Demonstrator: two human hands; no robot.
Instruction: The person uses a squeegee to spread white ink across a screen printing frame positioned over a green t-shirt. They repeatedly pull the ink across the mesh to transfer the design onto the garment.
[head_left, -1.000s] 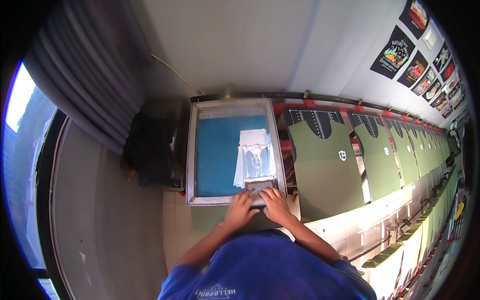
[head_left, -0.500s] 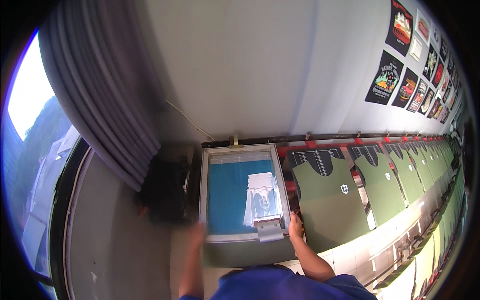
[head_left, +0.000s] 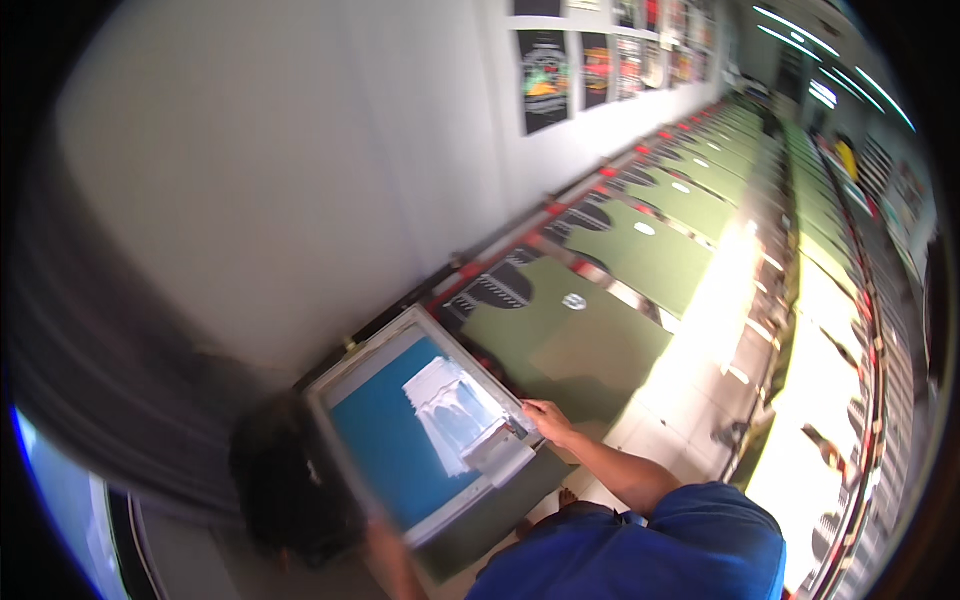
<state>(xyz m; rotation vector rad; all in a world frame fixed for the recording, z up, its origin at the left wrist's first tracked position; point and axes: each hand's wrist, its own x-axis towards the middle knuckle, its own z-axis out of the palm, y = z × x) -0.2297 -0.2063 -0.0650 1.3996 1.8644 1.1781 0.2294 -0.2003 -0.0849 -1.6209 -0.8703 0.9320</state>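
Note:
A screen printing frame point(head_left: 470, 362) with blue mesh point(head_left: 380, 435) lies before me over a green shirt piece. White ink point(head_left: 432, 392) is spread on the right part of the mesh. A squeegee point(head_left: 502, 458) with a pale metallic holder rests at the near right corner. My right hand point(head_left: 547, 420) is closed on the frame's right side near that corner. At the near left corner, my left hand point(head_left: 385, 545) is smeared by motion, so its fingers and any contact are unclear.
Green shirt pieces point(head_left: 570, 345) with small white prints lie on dark boards in a long row beside the wall. A rail point(head_left: 525, 235) runs behind them. A dark bundle point(head_left: 285, 475) is at left, near a grey curtain point(head_left: 120, 330). Another row of green pieces point(head_left: 800, 400) stands right.
My view has swung right along the row, so the frame appears tilted and lower left. My right hand stays at the frame's right side; my left remains blurred near its left side.

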